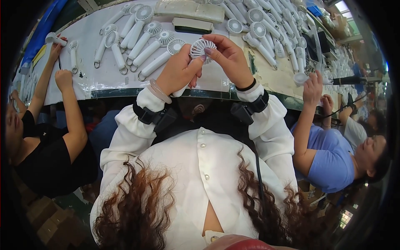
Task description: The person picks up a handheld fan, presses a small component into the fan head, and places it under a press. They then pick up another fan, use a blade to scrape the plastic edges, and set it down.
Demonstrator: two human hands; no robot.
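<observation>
A white handheld fan (201, 48) is between my hands above the table's near edge, its round slatted head tilted up. My left hand (178, 71) wraps the fan just below the head, thumb pressed near the grille; most of the handle is hidden, with a white end showing under the palm. My right hand (231, 60) pinches the rim of the head from the right, thumb on the front and fingers behind. Close to my left hand lies a row of similar white fans (143, 54) with metal rings at their handle ends.
More white fans (264, 33) are heaped at the back right. A dark green and cream block (193, 26) lies ahead of my hands. Co-workers sit on both sides, one with a hand (57, 49) on a fan at left, another with a hand (312, 88) at a white part at right.
</observation>
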